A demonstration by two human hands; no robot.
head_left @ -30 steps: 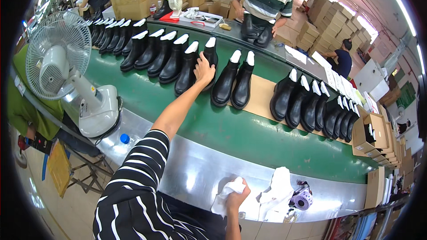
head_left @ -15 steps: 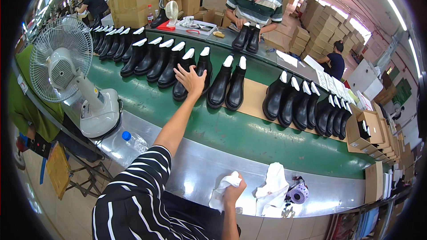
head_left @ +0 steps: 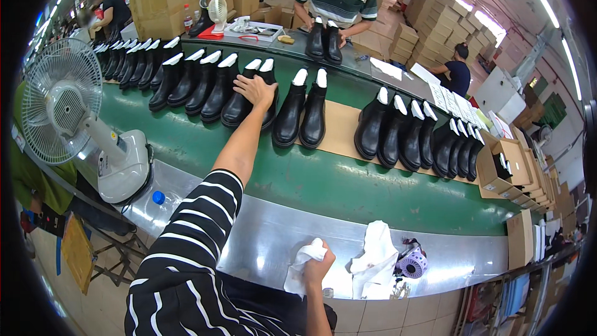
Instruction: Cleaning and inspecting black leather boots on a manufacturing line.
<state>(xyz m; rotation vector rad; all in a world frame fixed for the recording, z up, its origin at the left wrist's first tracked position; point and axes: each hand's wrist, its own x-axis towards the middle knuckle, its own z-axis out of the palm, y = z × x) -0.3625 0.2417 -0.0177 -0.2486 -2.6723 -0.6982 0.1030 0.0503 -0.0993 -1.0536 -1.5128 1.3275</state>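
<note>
At far left stands a pale grey pedestal fan with a round wire cage (head_left: pixel 62 109); right of its base is a blue plastic bottle cap (head_left: pixel 158 198). Behind, a row of black leather ankle boots with white stuffing in their tops (head_left: pixel 200 90) lines the green work surface (head_left: pixel 348 193). At the row's right end, the left hand (head_left: pixel 255 92), fingers spread wide, lies over the last two boots; whether it bears any weight cannot be told. Just beside stands a separate black leather pair, upright (head_left: pixel 287 115). Nearer the viewer, the right hand (head_left: pixel 319 264) is closed around a crumpled white cloth (head_left: pixel 296 274) above the metal ledge (head_left: pixel 261 230). Further right lie a second white cloth (head_left: pixel 375 252) and a round purple handheld fan (head_left: pixel 412 264).
</note>
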